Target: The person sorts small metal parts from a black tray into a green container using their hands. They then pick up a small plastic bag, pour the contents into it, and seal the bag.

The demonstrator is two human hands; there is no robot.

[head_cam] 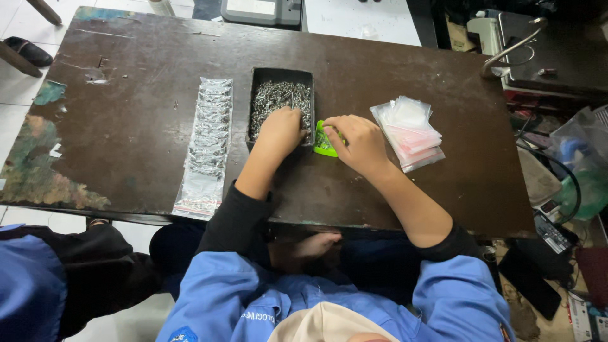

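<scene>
Beside the right hand (358, 142) pinching a green dish (324, 143), left hand (282, 130) clawing loose screws (278, 96) from the tray (282, 73), liable to scatter.

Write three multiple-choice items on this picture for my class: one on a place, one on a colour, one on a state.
1. Where does the row of filled bags lie?
A. left of the tray
B. right of the tray
C. inside the tray

2. What colour is the small object under the right hand?
A. red
B. green
C. white

3. What is the left hand doing?
A. resting on the empty bags
B. hanging off the table
C. reaching into the screws

Key: 1 A, the row lies left of the tray. 2 B, it is bright green. 3 C, its fingers are in the screws; the empty bags lie untouched at the right.
</scene>
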